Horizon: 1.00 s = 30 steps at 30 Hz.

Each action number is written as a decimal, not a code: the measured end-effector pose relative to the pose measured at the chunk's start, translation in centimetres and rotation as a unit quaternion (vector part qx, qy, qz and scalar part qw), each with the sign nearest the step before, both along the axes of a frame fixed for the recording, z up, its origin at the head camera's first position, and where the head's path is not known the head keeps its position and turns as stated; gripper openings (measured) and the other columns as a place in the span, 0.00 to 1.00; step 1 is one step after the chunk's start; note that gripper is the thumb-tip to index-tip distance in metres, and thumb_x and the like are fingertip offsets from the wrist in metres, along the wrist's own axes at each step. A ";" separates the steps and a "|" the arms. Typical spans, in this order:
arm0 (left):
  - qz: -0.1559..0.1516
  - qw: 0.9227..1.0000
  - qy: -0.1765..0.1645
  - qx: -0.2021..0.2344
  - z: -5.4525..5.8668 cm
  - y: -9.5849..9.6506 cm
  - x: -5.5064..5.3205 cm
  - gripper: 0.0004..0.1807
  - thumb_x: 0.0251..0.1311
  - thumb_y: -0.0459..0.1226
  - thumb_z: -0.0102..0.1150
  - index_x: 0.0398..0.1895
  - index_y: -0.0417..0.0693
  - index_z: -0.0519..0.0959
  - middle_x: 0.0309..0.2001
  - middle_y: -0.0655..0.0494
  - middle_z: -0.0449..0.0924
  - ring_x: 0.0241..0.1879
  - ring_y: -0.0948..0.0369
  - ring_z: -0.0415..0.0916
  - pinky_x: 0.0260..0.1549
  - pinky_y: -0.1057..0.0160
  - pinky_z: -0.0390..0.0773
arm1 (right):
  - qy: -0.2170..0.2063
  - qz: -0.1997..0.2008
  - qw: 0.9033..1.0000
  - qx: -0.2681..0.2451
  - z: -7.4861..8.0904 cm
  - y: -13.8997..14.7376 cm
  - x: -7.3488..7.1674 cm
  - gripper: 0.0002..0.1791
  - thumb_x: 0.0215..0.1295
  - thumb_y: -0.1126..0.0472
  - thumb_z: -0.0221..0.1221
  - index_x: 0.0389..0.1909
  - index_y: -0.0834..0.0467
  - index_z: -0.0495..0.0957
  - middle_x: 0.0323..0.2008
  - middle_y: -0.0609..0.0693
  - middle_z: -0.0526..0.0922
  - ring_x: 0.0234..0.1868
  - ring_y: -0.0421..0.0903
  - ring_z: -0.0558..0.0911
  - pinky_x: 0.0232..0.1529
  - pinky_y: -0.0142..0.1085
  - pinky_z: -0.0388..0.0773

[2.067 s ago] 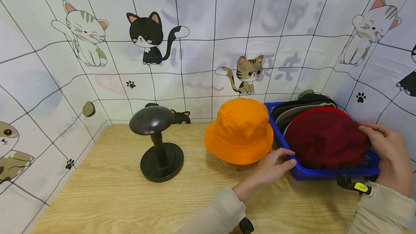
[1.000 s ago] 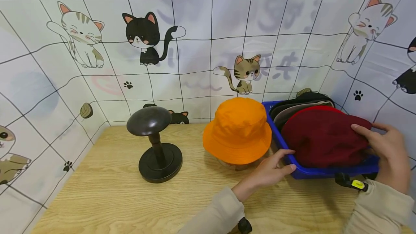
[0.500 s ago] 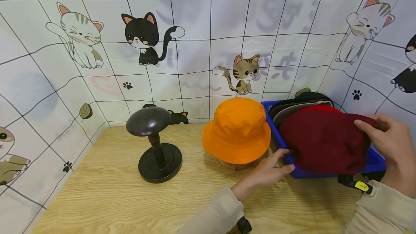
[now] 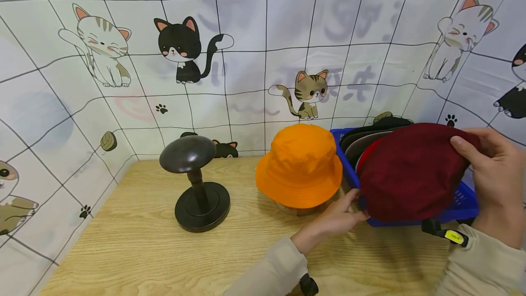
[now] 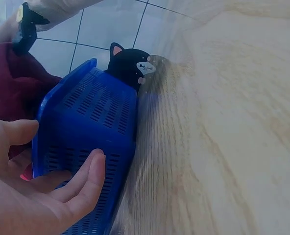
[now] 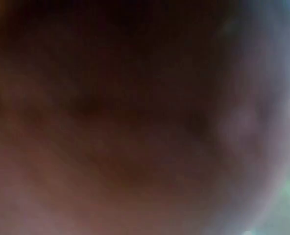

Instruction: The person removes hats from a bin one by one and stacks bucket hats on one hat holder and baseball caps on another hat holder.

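My right hand (image 4: 499, 177) pinches a dark red cloth hat (image 4: 415, 172) by its right edge, thumb on the near side. The hat is tilted up over the front of a blue plastic basket (image 4: 462, 200) and covers much of what lies inside. At the basket's left front corner, my left hand (image 4: 334, 216) grips the rim. The left wrist view shows the thumb of that hand (image 5: 42, 196) at the rim and other fingers along the slotted outer wall. Behind the dark red hat, a bright red hat (image 4: 367, 155) peeks out. The right wrist view is dark and blurred.
Left of the basket sits an orange bucket hat (image 4: 304, 168) on a mostly hidden support. A dark mushroom-shaped hat stand (image 4: 189, 153) rises from the table (image 4: 144, 250) farther left. More grey and black hats (image 4: 361, 145) lean at the basket's back, near the cat-print wall covering (image 4: 246, 72).
The dark red hat was lying in the basket; my right hand has pulled it toward me, then lifted and tilted it up. My left hand has stayed at the basket's corner.
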<state>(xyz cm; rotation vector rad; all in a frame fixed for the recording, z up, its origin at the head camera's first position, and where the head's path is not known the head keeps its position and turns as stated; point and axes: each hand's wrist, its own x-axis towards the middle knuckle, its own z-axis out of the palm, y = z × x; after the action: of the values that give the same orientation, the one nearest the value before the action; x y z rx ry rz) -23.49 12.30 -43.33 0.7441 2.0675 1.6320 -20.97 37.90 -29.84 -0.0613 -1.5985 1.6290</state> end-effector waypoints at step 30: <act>0.006 0.999 -0.047 0.004 0.1 -0.4 0.2 0.28 0.72 0.39 0.61 0.72 0.69 0.68 0.58 0.65 0.79 0.44 0.59 0.86 0.35 0.63 0.85 | 0.233 0.154 0.958 -0.065 3.4 -7.6 2.0 0.15 0.59 0.84 0.62 0.47 0.86 0.75 0.31 0.60 0.87 0.28 0.47 0.86 0.28 0.28 0.83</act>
<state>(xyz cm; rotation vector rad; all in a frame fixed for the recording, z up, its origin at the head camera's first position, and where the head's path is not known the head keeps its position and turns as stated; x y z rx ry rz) -23.27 11.90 -43.22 0.6463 2.0049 1.6505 -19.01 30.27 -26.43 0.4931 -1.1754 1.8145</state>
